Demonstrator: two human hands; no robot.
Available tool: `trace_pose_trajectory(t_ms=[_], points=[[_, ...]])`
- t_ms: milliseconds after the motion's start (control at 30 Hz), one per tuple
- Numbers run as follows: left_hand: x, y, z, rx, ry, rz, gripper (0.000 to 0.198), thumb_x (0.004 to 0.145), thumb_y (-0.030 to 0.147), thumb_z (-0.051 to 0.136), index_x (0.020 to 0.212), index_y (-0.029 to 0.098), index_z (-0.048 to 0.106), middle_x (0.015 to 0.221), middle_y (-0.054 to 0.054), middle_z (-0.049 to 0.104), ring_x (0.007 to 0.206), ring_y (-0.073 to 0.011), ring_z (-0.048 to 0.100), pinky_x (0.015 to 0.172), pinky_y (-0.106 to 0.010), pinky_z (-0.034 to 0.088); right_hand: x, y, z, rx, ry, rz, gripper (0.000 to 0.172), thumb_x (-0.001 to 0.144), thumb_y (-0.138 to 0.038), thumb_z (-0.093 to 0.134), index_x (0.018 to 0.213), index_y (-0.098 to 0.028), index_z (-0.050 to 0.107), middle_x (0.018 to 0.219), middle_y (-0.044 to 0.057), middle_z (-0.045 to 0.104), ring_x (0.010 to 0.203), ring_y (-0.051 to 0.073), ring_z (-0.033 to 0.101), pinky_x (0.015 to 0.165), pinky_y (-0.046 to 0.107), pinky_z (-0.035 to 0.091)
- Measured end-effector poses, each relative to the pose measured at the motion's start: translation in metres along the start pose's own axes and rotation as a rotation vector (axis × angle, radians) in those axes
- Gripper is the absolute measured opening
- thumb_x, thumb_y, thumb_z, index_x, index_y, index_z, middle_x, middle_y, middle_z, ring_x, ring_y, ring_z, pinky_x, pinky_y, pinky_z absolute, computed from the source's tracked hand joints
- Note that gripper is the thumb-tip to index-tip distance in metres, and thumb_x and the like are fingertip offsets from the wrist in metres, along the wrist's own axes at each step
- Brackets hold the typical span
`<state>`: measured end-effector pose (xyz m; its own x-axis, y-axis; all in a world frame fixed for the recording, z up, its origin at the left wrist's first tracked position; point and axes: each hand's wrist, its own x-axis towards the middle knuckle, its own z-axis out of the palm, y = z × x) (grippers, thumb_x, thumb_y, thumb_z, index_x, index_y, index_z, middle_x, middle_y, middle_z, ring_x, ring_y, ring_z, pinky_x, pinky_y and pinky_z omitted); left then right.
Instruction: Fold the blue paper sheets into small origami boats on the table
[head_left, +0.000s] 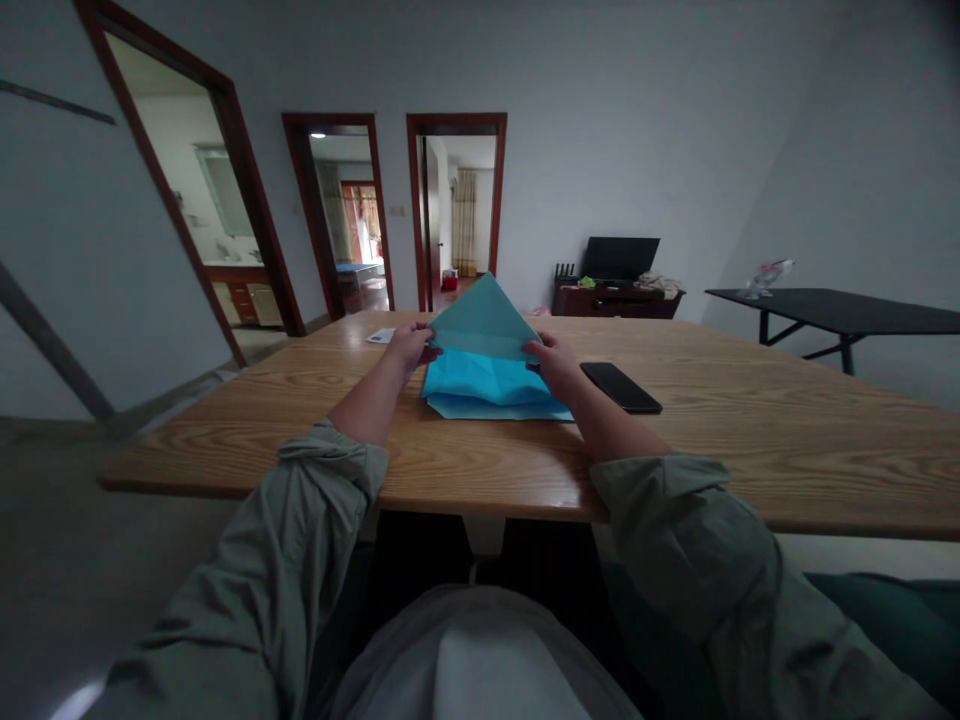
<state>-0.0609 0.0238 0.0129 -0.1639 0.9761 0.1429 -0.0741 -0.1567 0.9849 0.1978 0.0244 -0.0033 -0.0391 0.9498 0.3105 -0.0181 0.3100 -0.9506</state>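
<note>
A sheet of blue paper (486, 315), folded so that its top comes to a point, is held up above the table between my hands. My left hand (411, 343) pinches its lower left corner. At the lower right corner, my right hand (551, 358) grips it with thumb and fingers. Beneath it lies more blue paper (491, 385), creased and brighter, with a folded front edge on the wood. Whether the raised and lower parts are one sheet I cannot tell.
The wooden table (750, 430) spreads out around the paper. A black phone (621, 387) lies right of my right hand. A small white card (381, 336) sits behind my left hand. Farther off are a black folding table (847, 312) and a cabinet (615, 302) bearing a monitor (621, 259).
</note>
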Motion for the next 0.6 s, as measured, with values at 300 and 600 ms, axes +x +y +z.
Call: trace_pose_trajectory(t_ms=[300, 600], points=[[-0.001, -0.0016, -0.002, -0.052, -0.099, 0.11, 0.033, 0.059, 0.008, 0.055, 0.09, 0.02, 0.055, 0.076, 0.002, 0.058, 0.062, -0.0086, 0.055, 0.057, -0.021, 0.041, 0.005, 0.0002, -0.0046, 0.235, -0.016, 0.015, 0.034, 0.055, -0.022, 0.062, 0.088, -0.022, 0.064, 0.075, -0.003, 0.057, 0.067, 0.011, 0.05, 0.052, 0.02, 0.043], [-0.0059, -0.0055, -0.0026, 0.009, -0.35, -0.045, 0.035, 0.067, 0.013, 0.062, 0.099, 0.022, 0.053, 0.078, 0.0, 0.061, 0.062, -0.0123, 0.06, 0.055, -0.023, 0.043, 0.0068, 0.0001, -0.0055, 0.342, 0.014, 0.048, 0.021, 0.062, -0.021, 0.066, 0.083, -0.021, 0.061, 0.076, -0.002, 0.06, 0.059, 0.009, 0.051, 0.054, 0.02, 0.048]])
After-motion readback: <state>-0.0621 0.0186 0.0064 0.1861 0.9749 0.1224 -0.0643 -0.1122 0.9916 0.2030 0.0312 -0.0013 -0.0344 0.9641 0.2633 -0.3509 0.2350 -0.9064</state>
